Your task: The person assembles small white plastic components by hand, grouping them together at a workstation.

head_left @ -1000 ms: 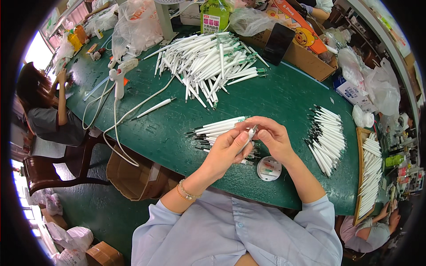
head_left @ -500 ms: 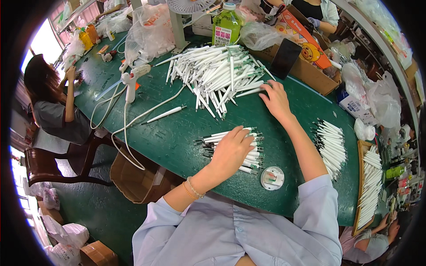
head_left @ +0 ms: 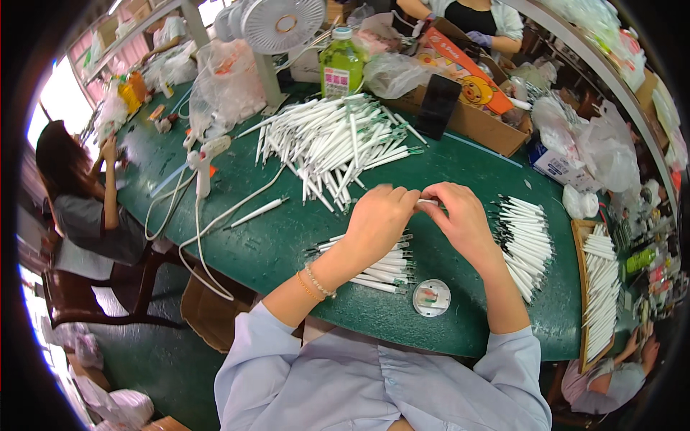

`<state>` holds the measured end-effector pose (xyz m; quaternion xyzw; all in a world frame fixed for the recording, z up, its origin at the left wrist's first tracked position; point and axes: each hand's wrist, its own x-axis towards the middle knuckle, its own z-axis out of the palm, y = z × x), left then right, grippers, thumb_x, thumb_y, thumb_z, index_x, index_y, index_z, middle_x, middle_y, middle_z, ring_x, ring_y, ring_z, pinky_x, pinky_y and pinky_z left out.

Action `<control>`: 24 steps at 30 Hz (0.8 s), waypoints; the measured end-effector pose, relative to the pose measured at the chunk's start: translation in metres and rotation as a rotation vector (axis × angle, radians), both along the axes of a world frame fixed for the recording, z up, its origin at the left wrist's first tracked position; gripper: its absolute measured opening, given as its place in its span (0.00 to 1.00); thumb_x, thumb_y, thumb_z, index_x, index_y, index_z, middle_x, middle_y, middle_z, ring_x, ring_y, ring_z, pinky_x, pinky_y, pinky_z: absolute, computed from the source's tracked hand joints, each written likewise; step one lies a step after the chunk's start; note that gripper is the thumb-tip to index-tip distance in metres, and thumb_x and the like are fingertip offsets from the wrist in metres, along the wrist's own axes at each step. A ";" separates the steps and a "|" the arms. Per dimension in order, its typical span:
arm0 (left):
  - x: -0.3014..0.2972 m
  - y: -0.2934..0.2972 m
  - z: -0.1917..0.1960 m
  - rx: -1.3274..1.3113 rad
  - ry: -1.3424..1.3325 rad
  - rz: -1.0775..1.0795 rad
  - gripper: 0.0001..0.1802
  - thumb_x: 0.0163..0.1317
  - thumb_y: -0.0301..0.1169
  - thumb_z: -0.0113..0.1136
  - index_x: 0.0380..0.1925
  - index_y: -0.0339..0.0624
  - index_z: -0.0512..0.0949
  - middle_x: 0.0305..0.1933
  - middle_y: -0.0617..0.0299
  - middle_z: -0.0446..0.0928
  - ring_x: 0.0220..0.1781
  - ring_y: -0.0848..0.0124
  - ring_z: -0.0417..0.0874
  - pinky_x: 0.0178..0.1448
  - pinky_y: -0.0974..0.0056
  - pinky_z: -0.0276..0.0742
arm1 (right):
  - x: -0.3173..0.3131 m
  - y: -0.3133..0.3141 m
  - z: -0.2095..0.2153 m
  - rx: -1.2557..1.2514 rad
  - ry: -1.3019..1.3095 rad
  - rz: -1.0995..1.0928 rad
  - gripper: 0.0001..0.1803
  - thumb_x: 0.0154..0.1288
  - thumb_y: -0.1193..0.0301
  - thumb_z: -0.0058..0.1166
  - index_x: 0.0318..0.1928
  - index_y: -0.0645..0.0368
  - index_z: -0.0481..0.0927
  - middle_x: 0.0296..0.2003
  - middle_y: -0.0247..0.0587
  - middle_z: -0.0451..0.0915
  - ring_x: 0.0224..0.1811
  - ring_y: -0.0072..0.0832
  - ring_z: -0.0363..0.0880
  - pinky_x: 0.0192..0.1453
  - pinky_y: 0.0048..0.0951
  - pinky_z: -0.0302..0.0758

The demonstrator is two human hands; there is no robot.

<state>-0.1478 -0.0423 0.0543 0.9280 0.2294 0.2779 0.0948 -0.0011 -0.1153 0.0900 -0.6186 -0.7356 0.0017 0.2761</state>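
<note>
My left hand (head_left: 381,221) and my right hand (head_left: 461,221) meet fingertip to fingertip above the table. Between their closed fingers a short white piece of a pen (head_left: 428,202) shows; the rest is hidden by the fingers. Beneath my left hand lies a row of white pens (head_left: 384,270) with dark tips. Beyond both hands is a big loose heap of white pens (head_left: 330,140), some with green ends. To the right of my right forearm, another batch of white pens (head_left: 525,241) is laid out in a slanting row.
A round white dish (head_left: 432,297) sits near the table edge. Leftward are a glue gun (head_left: 205,161) with its cord and a lone pen (head_left: 259,213). A phone (head_left: 437,106), green bottle (head_left: 342,65), fan (head_left: 284,25) and carton (head_left: 474,126) stand behind; a pen-filled tray (head_left: 583,302) is at right.
My right hand has left the heap and come back to my left hand, with a pen in its fingers. My left hand has lifted from the near row. The view has shifted slightly.
</note>
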 end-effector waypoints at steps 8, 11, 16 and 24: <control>-0.001 -0.012 -0.011 -0.448 -0.425 -0.025 0.10 0.54 0.28 0.55 0.37 0.37 0.74 0.22 0.61 0.74 0.21 0.74 0.73 0.24 0.70 0.67 | 0.012 -0.003 -0.010 -0.037 1.165 0.139 0.09 0.59 0.73 0.50 0.39 0.63 0.72 0.34 0.41 0.77 0.37 0.22 0.75 0.41 0.22 0.72; 0.000 -0.016 -0.008 -0.702 -0.457 -0.074 0.10 0.57 0.29 0.52 0.37 0.36 0.71 0.20 0.60 0.71 0.18 0.75 0.70 0.21 0.70 0.63 | 0.005 -0.003 -0.011 0.009 1.245 0.121 0.09 0.60 0.74 0.48 0.40 0.65 0.71 0.34 0.41 0.77 0.38 0.22 0.76 0.42 0.21 0.72; -0.006 -0.013 -0.010 -1.059 -0.561 -0.234 0.11 0.62 0.32 0.46 0.38 0.34 0.67 0.18 0.67 0.67 0.16 0.83 0.60 0.19 0.76 0.54 | 0.000 -0.002 -0.018 0.054 1.280 0.184 0.09 0.61 0.75 0.46 0.40 0.66 0.71 0.34 0.42 0.77 0.39 0.24 0.76 0.43 0.21 0.72; -0.007 -0.016 -0.008 -1.269 -0.460 -0.327 0.19 0.65 0.41 0.40 0.37 0.33 0.69 0.16 0.69 0.63 0.15 0.84 0.55 0.19 0.78 0.49 | -0.001 -0.004 -0.016 0.024 1.283 0.208 0.10 0.61 0.74 0.46 0.39 0.67 0.74 0.31 0.45 0.78 0.36 0.27 0.78 0.41 0.23 0.73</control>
